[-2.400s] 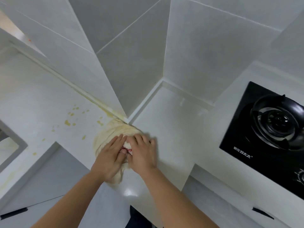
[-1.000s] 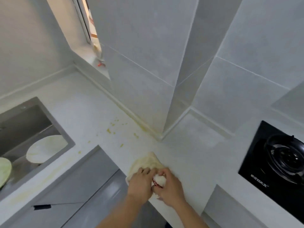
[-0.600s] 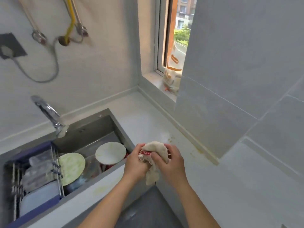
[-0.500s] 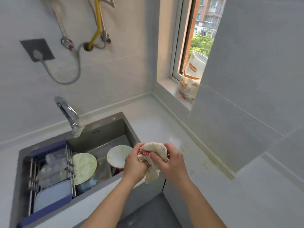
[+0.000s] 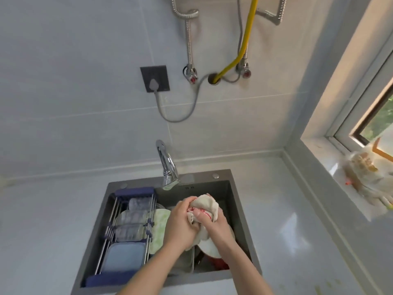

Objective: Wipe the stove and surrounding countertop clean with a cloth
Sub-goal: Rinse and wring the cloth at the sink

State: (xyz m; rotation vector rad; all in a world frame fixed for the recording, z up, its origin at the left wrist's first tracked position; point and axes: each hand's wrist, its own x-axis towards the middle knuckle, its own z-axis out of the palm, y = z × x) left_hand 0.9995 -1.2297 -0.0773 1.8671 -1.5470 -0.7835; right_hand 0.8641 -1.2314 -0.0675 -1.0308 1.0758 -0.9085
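The left hand (image 5: 180,224) and the right hand (image 5: 214,222) both have their fingers curled tight round the cloth (image 5: 205,209), bunched into a wad between them and held in the air over the sink (image 5: 238,201), just below and in front of the faucet (image 5: 167,165); a tail of it hangs down between the wrists, above the plates (image 5: 159,228) stacked in the basin; the cloth looks soft, light and limp, probably damp and a little greasy from wiping, so it will squash and twist freely; it is best taken as a gathered bundle in both fists, with the loose tail tucked in so it does not drag on the dishes; a dish rack (image 5: 127,226) sits in the left of the sink; compared with half a second ago the hands have moved from the front edge of the surface (image 5: 287,220) to over the basin, and the view has swung left, so the window (image 5: 372,116) now sits at the far right
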